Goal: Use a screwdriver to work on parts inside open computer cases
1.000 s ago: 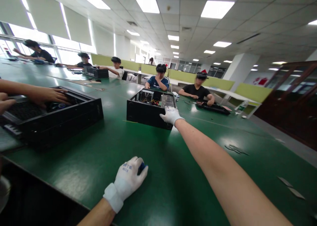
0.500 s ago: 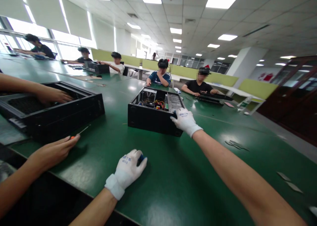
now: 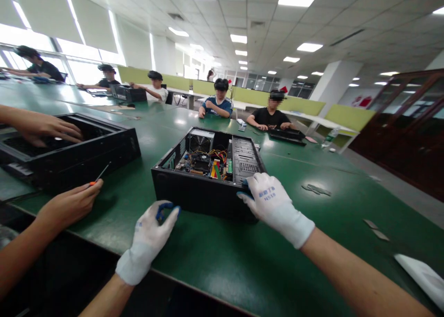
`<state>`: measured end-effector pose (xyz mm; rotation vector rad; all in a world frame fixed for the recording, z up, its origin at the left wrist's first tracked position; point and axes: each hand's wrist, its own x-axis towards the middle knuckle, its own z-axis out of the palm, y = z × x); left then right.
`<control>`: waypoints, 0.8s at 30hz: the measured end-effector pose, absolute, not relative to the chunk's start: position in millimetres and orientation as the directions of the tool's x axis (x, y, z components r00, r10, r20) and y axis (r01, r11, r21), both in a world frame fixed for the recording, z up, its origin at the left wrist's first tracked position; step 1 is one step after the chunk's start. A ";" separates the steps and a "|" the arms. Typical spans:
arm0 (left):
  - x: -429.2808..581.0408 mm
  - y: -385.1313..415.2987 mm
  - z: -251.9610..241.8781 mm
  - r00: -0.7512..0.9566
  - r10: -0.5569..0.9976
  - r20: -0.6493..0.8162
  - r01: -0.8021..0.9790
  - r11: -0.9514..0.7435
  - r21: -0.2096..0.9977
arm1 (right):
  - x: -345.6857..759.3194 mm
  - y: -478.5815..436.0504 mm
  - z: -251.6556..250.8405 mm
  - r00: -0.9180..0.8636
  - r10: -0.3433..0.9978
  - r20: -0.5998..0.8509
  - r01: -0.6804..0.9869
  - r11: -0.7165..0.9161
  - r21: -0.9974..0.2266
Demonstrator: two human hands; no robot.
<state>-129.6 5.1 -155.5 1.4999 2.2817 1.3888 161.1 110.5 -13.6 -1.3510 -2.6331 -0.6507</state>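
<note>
An open black computer case (image 3: 194, 193) sits on the green table (image 3: 243, 261) right in front of me, with a fan, coloured wires and a board showing inside. My right hand (image 3: 268, 205), in a white glove with blue fingertips, grips the case's near right top edge. My gloved left hand (image 3: 151, 231) reaches toward the case's near left corner with fingers spread, close to it; I cannot tell if it touches.
A neighbour's bare hand (image 3: 71, 205) holds an orange screwdriver (image 3: 98, 177) at my left, beside a second open black case (image 3: 69, 157) where another hand rests. Several people sit at the far side. Flat metal pieces (image 3: 315, 189) and a white sheet (image 3: 421, 275) lie at right.
My right hand has dragged the computer case across the table from far away to just in front of me. My left hand lifted from the table and moved toward the case.
</note>
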 end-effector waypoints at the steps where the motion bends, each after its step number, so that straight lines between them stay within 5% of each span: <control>1: -137.1 1.1 -154.0 -0.604 0.712 0.358 0.652 0.182 0.736 | 164.9 104.1 -13.7 -0.605 0.743 0.286 0.791 0.519 0.324; 4: -160.8 -4.5 -151.8 -0.715 0.632 0.298 0.577 0.294 0.762 | 178.0 87.1 -16.4 -0.627 0.718 0.303 0.776 0.544 0.318; 10: -170.9 -17.4 -153.1 -0.478 0.816 0.326 0.696 0.125 0.707 | 214.1 57.6 -25.8 -0.673 0.616 0.409 0.737 0.610 0.292; 24: -109.8 -52.7 -140.3 -0.248 0.834 0.493 0.746 -0.160 0.647 | 292.7 7.7 -34.1 -0.600 0.596 0.534 0.769 0.613 0.180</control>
